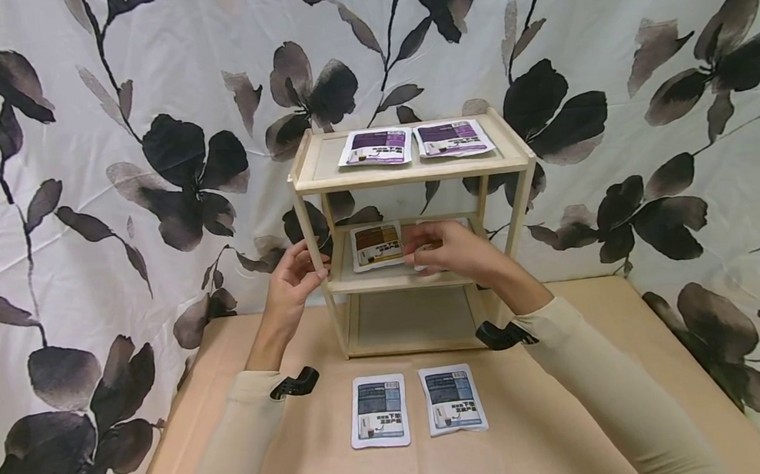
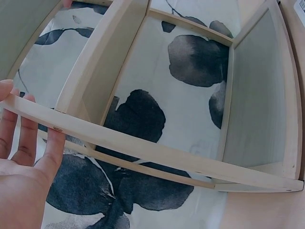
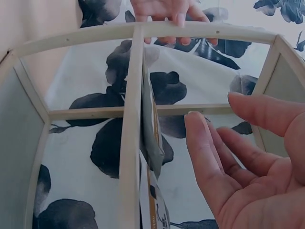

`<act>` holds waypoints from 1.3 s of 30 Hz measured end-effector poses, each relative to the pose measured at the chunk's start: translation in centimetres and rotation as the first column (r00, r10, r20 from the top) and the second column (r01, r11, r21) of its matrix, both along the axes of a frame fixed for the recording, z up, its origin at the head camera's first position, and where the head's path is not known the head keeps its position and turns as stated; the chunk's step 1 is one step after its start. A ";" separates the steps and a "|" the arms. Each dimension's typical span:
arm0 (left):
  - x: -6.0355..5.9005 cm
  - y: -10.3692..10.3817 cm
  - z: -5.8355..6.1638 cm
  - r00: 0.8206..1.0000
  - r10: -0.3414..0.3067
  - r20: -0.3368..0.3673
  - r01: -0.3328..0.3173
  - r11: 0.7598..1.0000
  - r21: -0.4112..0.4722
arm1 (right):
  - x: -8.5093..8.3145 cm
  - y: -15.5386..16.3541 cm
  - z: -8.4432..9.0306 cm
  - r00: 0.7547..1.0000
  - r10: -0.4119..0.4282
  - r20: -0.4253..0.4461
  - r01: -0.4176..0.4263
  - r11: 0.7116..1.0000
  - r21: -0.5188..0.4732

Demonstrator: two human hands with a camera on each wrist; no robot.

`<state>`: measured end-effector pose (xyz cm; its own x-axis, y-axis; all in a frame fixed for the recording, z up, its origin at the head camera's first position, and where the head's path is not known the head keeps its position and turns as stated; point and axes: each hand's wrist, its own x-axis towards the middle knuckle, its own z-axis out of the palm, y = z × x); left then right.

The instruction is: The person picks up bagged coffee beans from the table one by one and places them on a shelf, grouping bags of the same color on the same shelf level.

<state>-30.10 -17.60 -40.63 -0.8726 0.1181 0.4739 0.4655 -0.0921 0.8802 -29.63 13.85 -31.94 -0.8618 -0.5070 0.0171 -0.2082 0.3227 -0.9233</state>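
Note:
A small wooden three-tier shelf [image 1: 408, 174] stands at the back of the table. My left hand [image 1: 294, 277] grips its left front post [image 2: 152, 150], thumb on one side and fingers on the other. My right hand [image 1: 447, 249] hovers at the middle tier with its fingers relaxed [image 3: 238, 167] and holds nothing. A brown packet [image 1: 377, 246] lies on that tier just left of it. A pale packet edge [image 1: 427, 267] shows under the right hand, mostly hidden. In the right wrist view a packet [image 3: 153, 148] is seen edge-on against the shelf board.
Two purple packets [image 1: 375, 147] [image 1: 453, 138] lie side by side on the top tier. Two blue packets [image 1: 378, 411] [image 1: 453, 399] lie on the tan table [image 1: 581, 432] in front of the shelf. A flower-print cloth [image 1: 68, 185] hangs behind.

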 end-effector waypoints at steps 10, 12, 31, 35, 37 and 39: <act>-0.1 0.1 0.3 1.000 0.003 -0.007 -0.003 1.000 -0.003 | 1.1 0.1 -1.0 0.992 0.123 -0.006 -0.123 0.992 -0.028; 0.0 0.1 0.3 1.000 0.002 -0.009 -0.002 1.000 -0.004 | 1.4 0.2 -1.4 0.990 0.143 -0.014 -0.143 0.989 -0.034; 0.0 0.1 0.1 1.000 0.008 -0.010 -0.008 1.000 -0.004 | 3.8 0.4 -5.0 0.972 0.236 0.007 -0.235 0.969 -0.074; 0.1 0.1 0.1 1.000 0.014 -0.005 -0.014 1.000 -0.002 | 4.1 0.4 -6.1 0.973 0.226 0.043 -0.222 0.971 -0.086; 0.1 0.2 0.1 1.000 0.018 -0.002 -0.018 1.000 -0.003 | 4.3 0.3 -6.7 0.974 0.219 0.058 -0.214 0.973 -0.083; 0.2 0.2 0.1 1.000 0.017 -0.003 -0.017 1.000 0.002 | 4.4 0.3 -7.3 0.974 0.215 0.068 -0.211 0.975 -0.072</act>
<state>-29.91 -17.41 -40.54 -0.8733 0.1022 0.4764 0.4694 -0.0859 0.8788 -25.26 14.12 -39.24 -0.7342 -0.6789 -0.0046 -0.1955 0.2179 -0.9562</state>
